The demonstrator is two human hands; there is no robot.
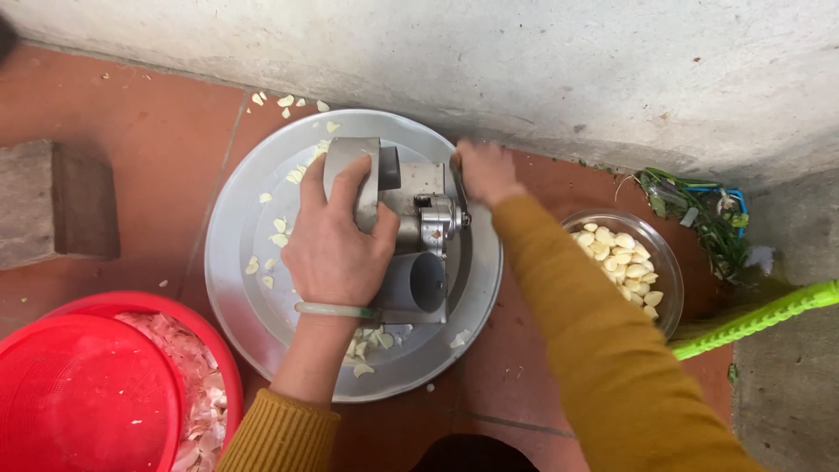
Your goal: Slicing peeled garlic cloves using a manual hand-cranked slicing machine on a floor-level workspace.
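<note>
A metal hand-cranked slicer (418,229) stands in a wide round metal tray (229,262) on the red tiled floor. My left hand (336,236) lies on top of the machine's left part, fingers gripping its housing. My right hand (485,170) is closed around the crank handle at the machine's far right side. Thin garlic slices (278,236) lie scattered on the tray, with more (369,345) near my left wrist. A clear glass bowl (664,262) of peeled garlic cloves (620,258) sits to the right of the tray.
A red basin (223,350) with garlic skins and a red strainer (83,393) sits at the lower left. A grey concrete wall (524,61) runs along the back. A green handle (756,319) and plant scraps (699,210) lie at the right, a brick (83,201) at the left.
</note>
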